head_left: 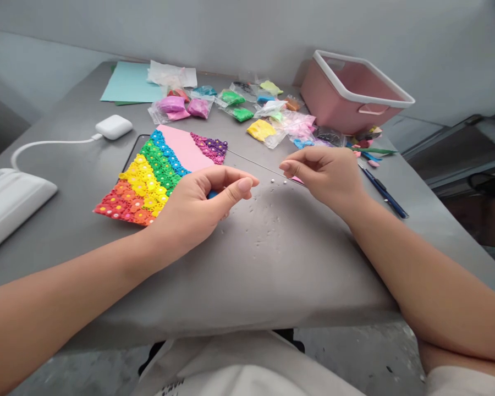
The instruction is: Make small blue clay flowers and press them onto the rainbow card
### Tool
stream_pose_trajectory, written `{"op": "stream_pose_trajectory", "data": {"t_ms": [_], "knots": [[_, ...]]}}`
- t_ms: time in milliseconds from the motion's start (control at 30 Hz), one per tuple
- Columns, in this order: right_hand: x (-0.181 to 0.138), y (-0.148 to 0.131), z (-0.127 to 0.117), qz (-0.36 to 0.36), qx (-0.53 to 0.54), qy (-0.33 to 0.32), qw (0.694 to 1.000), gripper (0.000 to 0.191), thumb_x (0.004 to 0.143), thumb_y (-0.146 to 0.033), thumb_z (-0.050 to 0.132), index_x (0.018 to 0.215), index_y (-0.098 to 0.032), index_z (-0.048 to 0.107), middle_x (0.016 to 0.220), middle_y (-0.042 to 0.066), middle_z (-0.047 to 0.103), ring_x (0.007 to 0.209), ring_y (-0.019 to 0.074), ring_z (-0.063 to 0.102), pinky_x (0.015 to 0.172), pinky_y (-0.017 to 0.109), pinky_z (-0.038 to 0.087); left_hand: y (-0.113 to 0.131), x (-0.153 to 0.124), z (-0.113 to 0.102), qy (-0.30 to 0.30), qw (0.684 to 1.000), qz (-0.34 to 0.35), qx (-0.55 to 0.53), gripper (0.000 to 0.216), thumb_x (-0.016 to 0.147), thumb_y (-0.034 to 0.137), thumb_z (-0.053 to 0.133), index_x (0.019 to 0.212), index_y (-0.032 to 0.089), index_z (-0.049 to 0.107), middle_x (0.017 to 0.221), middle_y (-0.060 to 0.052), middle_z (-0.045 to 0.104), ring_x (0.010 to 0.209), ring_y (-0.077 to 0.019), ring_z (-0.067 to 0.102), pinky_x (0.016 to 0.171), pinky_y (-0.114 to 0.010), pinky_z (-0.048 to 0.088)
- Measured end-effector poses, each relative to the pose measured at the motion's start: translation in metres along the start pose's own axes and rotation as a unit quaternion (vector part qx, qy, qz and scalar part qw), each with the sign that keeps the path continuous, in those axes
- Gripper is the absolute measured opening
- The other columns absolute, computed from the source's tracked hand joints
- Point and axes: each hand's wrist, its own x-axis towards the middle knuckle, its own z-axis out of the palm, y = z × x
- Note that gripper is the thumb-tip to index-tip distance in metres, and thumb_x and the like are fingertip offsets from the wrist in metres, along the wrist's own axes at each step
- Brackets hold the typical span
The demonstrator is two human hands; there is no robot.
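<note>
Blooming in Rainbow Bands, One Strip Plain Pink

At the left of a gray table (247,291), flat and set aslant, a panel (179,146) thick with small flowers (157,190): red and orange toward the near left corner, then yellow, green and blue in turn, many with contrasting dots at the center. Beyond the blue, a smooth pink strip; in the far right corner, magenta and purple. Peeking from beneath the left edge, a dark-rimmed slab (134,153).

Over the panel's near right part, hiding some of it, the left hand (198,203), fingers curled and thumb brought toward the forefinger. Inside the curl, a bit of blue (212,194); impossible to tell whether gripped. To the right, well apart from the panel, the right hand (332,179), thumb and forefinger drawn together; impossible to tell what, if anything, between them. From beside the panel's purple corner to just below those fingertips, a thin rod (251,161), whether grasped or merely lying there unclear. Near the same fingertips, two white beads (273,181).

Across the far middle, bright bags (260,130); at far right, a pink bin (325,99); at far left, pale blue paper (130,88).
</note>
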Motion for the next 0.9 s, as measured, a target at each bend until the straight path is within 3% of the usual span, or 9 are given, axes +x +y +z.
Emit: {"op": "stream_pose_trajectory", "data": {"t_ms": [167,333,467,600,733,900], "knots": [[0.001,-0.001,-0.003,-0.044,0.007,0.005,0.999,0.016,0.091,-0.035,0.068,0.082,-0.023,0.072,0.076,0.002,0.074,0.063,0.0145,0.062,0.061,0.029,0.049,0.001,0.0,0.001,0.0,1.0,-0.005,-0.004,0.03,0.089,0.051,0.068,0.091,0.022,0.075,0.077,0.0,0.062,0.056,-0.0078,0.042,0.05,-0.022,0.034],[0.002,-0.001,-0.004,-0.059,-0.007,-0.017,0.998,0.026,0.089,-0.043,0.071,0.075,-0.022,0.066,0.072,0.002,0.07,0.058,0.0129,0.055,0.054,0.028,0.043,0.0,0.0,0.001,0.0,1.0,-0.008,-0.005,0.031,0.089,0.052,0.069,0.092,0.022,0.076,0.076,0.0,0.062,0.056,-0.0081,0.042,0.05,-0.022,0.034],[0.005,0.005,-0.002,-0.09,-0.037,-0.003,0.995,0.024,0.093,-0.04,0.066,0.075,-0.023,0.068,0.073,0.002,0.071,0.059,0.0135,0.055,0.054,0.028,0.041,-0.001,0.0,0.002,0.001,1.0,-0.006,-0.015,0.03,0.089,0.052,0.069,0.092,0.023,0.076,0.077,0.001,0.062,0.056,-0.0078,0.042,0.05,-0.023,0.033],[0.011,0.014,0.003,-0.094,-0.054,0.012,0.994,0.023,0.086,-0.034,0.075,0.069,-0.022,0.066,0.067,0.001,0.067,0.055,0.0125,0.051,0.054,0.029,0.041,-0.003,0.003,0.007,0.006,1.0,0.007,-0.026,0.028,0.089,0.048,0.07,0.094,0.021,0.077,0.082,0.0,0.068,0.058,-0.0079,0.045,0.055,-0.024,0.037],[0.015,0.021,0.013,-0.136,-0.059,-0.003,0.989,0.006,0.085,-0.022,0.074,0.079,-0.022,0.074,0.076,0.001,0.07,0.064,0.0145,0.058,0.061,0.03,0.046,-0.006,0.006,0.009,0.007,0.999,0.016,-0.03,0.029,0.089,0.047,0.07,0.096,0.02,0.077,0.087,-0.001,0.072,0.064,-0.0098,0.052,0.062,-0.024,0.042],[0.016,0.029,0.022,-0.188,-0.086,-0.052,0.977,0.016,0.092,-0.025,0.064,0.091,-0.023,0.08,0.093,0.007,0.074,0.086,0.0215,0.068,0.076,0.036,0.054,-0.006,0.005,0.01,0.011,0.999,0.031,-0.026,0.027,0.089,0.045,0.071,0.098,0.021,0.077,0.09,-0.002,0.073,0.072,-0.0119,0.058,0.067,-0.025,0.045]]}}
